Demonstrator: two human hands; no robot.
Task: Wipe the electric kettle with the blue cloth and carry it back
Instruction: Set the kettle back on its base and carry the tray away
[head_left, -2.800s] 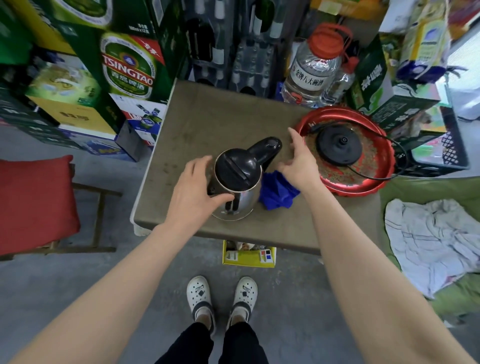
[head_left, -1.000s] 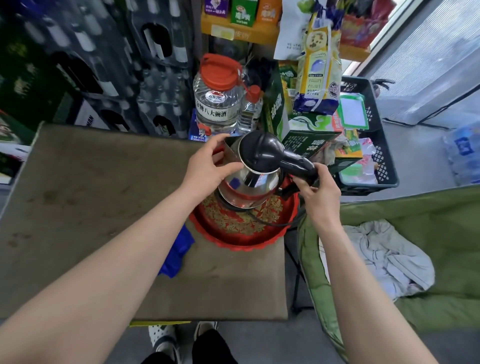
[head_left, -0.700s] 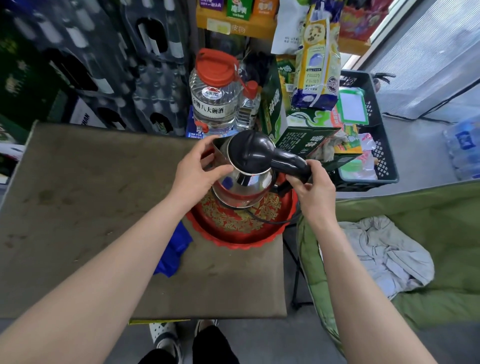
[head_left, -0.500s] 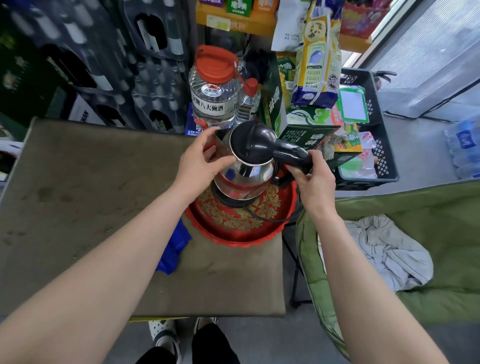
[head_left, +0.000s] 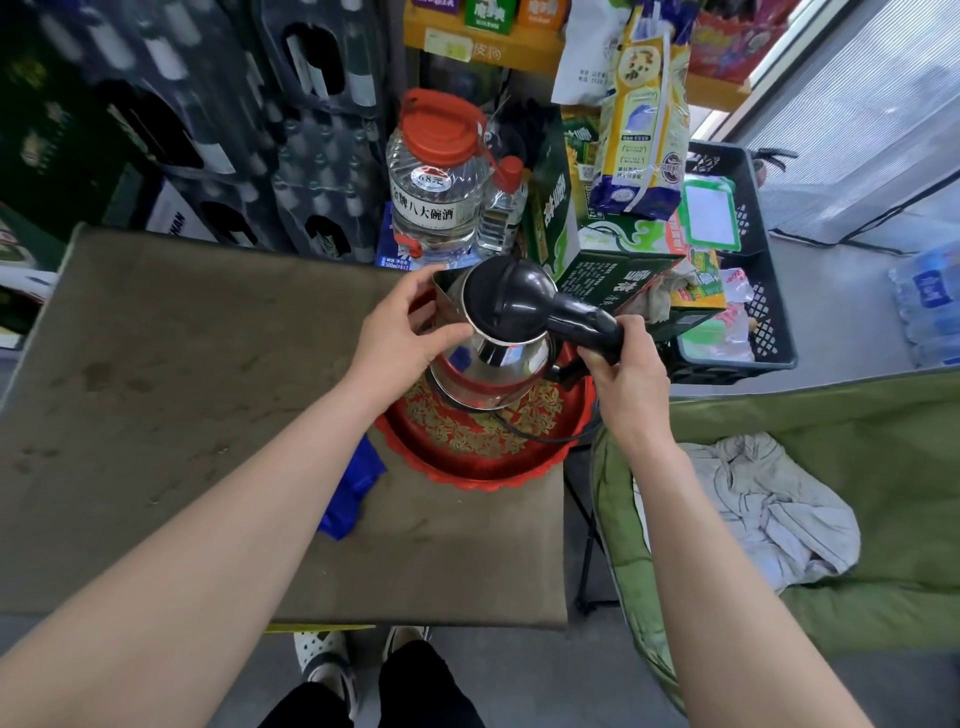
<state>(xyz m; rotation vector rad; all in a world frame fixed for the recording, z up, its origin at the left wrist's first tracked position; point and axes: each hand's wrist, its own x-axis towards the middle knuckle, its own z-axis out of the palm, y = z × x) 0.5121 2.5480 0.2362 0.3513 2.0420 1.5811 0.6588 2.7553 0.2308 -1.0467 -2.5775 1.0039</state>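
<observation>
This looks like a small grocery or drinks shop. Dark bottle crates stack behind the table's far edge, beside a big clear jug stickered 68元. Packaged goods fill an orange shelf, with hanging snack bags; their print is blurred.

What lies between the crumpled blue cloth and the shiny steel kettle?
In the head view, the left forearm and the red tray's rim lie between blue cloth and kettle.
</observation>
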